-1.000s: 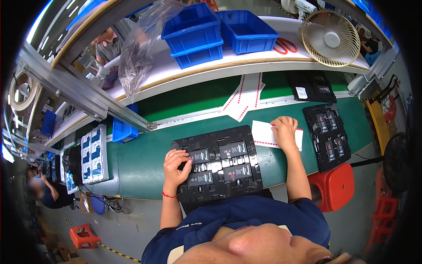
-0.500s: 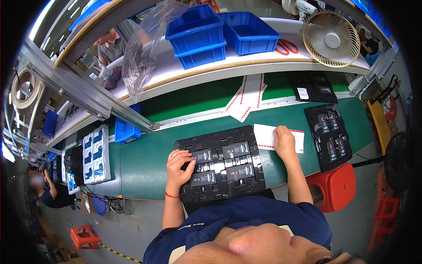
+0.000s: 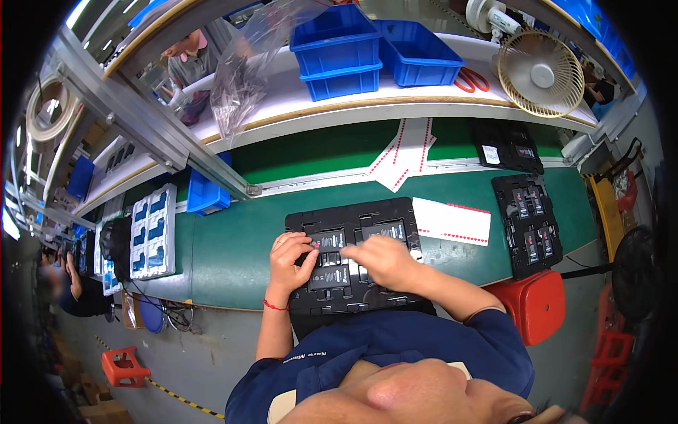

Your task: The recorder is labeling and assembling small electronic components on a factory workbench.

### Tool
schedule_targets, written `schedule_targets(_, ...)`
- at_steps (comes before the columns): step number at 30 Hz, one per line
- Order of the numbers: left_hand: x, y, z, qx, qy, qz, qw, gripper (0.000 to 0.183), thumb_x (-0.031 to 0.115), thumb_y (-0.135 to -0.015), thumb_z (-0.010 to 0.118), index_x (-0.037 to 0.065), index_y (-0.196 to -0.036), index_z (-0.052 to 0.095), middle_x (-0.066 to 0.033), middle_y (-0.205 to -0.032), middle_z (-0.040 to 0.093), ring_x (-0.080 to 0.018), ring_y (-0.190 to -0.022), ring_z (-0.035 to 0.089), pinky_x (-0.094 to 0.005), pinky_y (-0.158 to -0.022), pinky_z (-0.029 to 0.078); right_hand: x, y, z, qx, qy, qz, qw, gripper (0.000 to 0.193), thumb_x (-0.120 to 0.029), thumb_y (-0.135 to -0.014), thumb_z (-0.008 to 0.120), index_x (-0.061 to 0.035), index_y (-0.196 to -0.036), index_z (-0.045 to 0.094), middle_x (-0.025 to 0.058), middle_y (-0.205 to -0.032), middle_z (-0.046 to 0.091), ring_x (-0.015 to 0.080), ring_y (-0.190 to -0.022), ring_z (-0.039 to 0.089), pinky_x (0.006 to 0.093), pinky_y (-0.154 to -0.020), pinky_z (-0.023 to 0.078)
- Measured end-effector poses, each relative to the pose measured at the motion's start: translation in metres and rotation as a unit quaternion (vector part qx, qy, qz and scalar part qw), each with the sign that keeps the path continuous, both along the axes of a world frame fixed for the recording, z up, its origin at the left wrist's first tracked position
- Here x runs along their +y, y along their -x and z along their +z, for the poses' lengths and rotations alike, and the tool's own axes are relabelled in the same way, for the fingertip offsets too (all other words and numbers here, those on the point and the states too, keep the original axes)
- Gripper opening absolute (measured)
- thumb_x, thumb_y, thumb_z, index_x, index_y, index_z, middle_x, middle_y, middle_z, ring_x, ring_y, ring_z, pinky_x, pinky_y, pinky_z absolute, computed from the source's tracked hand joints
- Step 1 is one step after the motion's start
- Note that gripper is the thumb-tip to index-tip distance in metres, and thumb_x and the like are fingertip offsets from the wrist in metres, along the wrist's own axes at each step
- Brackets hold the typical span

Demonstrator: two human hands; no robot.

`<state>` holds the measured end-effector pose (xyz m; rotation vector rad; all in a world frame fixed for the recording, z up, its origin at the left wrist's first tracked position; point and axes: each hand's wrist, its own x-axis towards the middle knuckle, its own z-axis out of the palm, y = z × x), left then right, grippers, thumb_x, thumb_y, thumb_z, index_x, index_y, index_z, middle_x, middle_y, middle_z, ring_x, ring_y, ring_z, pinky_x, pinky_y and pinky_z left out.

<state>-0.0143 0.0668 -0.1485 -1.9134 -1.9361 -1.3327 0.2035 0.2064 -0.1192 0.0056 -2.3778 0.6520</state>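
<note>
A black plastic tray (image 3: 332, 304) lies before me on the green bench, holding several flat black batteries (image 3: 329, 277) in its recesses. My left hand (image 3: 289, 263) rests at the tray's left side, its fingertips on the upper left battery and its thumb apart from them. Over the middle of the tray is my right hand (image 3: 387, 263), fingers curled, with index finger and thumb close together at the right end of that battery. Whatever the right fingertips hold is too small to make out. To the right of the tray lies a white sheet (image 3: 452, 220) with rows of small red stickers.
More sticker sheets (image 3: 401, 159) lie at the bench's back. A second battery tray (image 3: 526, 226) sits at the right, another black tray (image 3: 503, 145) behind it. Blue bins (image 3: 335, 53), red-handled scissors (image 3: 472, 80) and a fan (image 3: 541, 74) stand on the shelf. A red stool (image 3: 526, 307) is right.
My right hand has moved left from the sticker sheet to the middle of the tray. My left hand stays at the upper left battery. The view has shifted slightly.
</note>
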Motion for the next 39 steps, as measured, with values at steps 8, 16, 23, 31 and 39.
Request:
schedule_targets(8, -0.052, -0.017, 0.013, 0.028, 0.1, -0.031, 0.994, 0.014, 0.013, -0.072, 0.079, 0.006, -0.08, 0.07, -0.0086, -0.1, 0.071, -0.031, -0.107, 0.064, -0.0494, -0.098, 0.046, -0.016, 0.021, -0.003, -0.119, -0.132, 0.131, 0.975, 0.066, -0.008, -0.085, 0.057, -0.0235, -0.148, 0.044, 0.0103, -0.103, 0.058, 0.0245, -0.079, 0.058, 0.0384, -0.079, 0.044)
schedule_targets(16, -0.071, -0.027, 0.02, 0.015, 0.178, -0.043, 0.983, 0.019, 0.018, -0.071, 0.08, 0.011, -0.088, 0.074, -0.0066, -0.11, 0.068, -0.0302, -0.123, 0.055, -0.0542, -0.106, 0.038, -0.024, 0.032, 0.01, -0.244, -0.094, 0.107, 0.959, 0.074, -0.007, -0.081, 0.064, -0.0223, -0.149, 0.038, 0.021, -0.12, 0.053, 0.0353, -0.082, 0.061, 0.0468, -0.078, 0.052)
schedule_targets(23, -0.066, -0.037, 0.018, 0.006, 0.112, -0.026, 0.993, 0.006, 0.009, -0.079, 0.074, 0.011, -0.084, 0.073, -0.0025, -0.102, 0.072, -0.0216, -0.107, 0.066, -0.0489, -0.106, 0.04, -0.014, 0.033, 0.022, -0.254, 0.049, 0.105, 0.96, 0.084, -0.005, -0.068, 0.068, -0.0131, -0.146, 0.039, 0.0242, -0.126, 0.048, 0.0448, -0.089, 0.063, 0.0507, -0.08, 0.054)
schedule_targets(31, -0.044, -0.034, 0.006, -0.052, -0.01, 0.048, 0.997, 0.011, 0.001, -0.08, 0.074, 0.002, -0.091, 0.07, -0.0101, -0.089, 0.073, -0.0275, -0.081, 0.07, -0.044, -0.089, 0.053, 0.01, 0.048, 0.033, -0.202, 0.295, 0.051, 0.932, 0.078, 0.004, -0.073, 0.066, -0.0048, -0.144, 0.036, 0.0155, -0.112, 0.056, 0.0161, -0.076, 0.067, 0.0275, -0.071, 0.052)
schedule_targets(39, -0.038, -0.031, -0.005, -0.085, -0.024, 0.058, 0.994, 0.012, 0.002, -0.08, 0.075, 0.001, -0.09, 0.07, -0.0108, -0.094, 0.074, -0.0266, -0.087, 0.072, -0.0379, -0.083, 0.058, 0.012, 0.077, 0.038, -0.23, 0.473, 0.116, 0.843, 0.058, 0.006, -0.089, 0.061, -0.0038, -0.141, 0.035, 0.0028, -0.089, 0.059, 0.0076, -0.082, 0.056, 0.0222, -0.079, 0.045)
